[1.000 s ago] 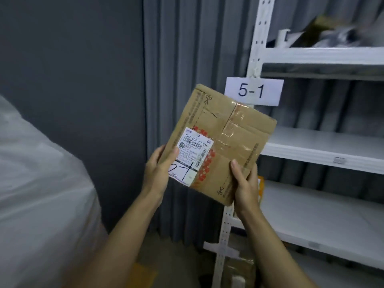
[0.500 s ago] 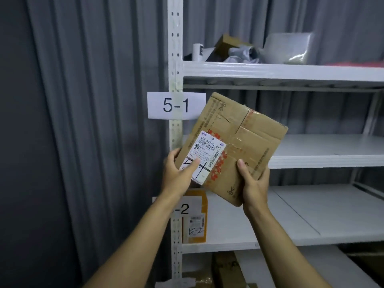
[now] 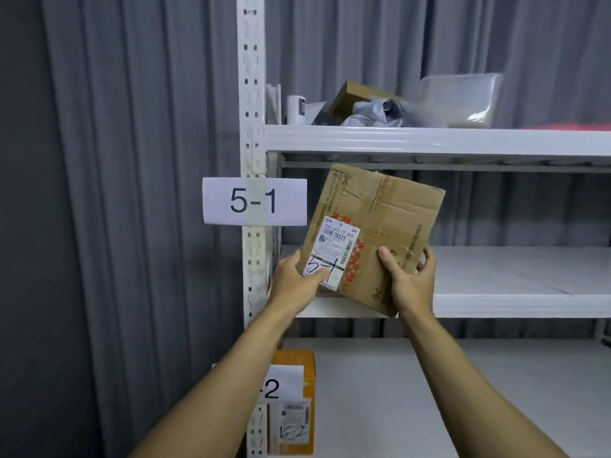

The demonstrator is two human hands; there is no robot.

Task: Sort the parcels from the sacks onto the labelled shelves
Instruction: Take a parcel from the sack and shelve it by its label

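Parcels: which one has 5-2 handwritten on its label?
The orange parcel standing far left on the lower shelf; the brown parcel in the left hand and right hand reads 5-1.

parcel point(image 3: 386, 223) R of 5-1 label point(image 3: 254, 201), in front of mid shelf point(image 3: 515, 305), small box point(image 3: 294, 421) on lower shelf point(image 3: 463, 391)

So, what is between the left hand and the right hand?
The cardboard parcel, held by the left hand and the right hand, as the head view shows.
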